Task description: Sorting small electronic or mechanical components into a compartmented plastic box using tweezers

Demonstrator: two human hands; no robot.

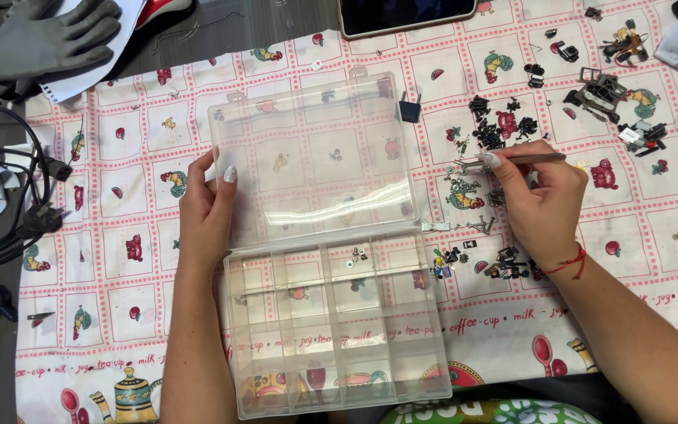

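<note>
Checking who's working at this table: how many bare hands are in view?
2: the left hand holds the open lid of the clear organizer box; the right hand holds tweezers over small parts.

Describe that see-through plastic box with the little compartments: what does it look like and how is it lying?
The clear plastic organiser box lies open and flat on the patterned tablecloth, so the cloth's pictures show through it. Its hinged lid is folded back away from the person, with small latch tabs on its far edge. The base is split by thin walls into many rectangular compartments, nearly all empty; one near the hinge holds a few tiny metal parts. The left hand grips the lid's left edge; the right hand is apart from it.
</note>
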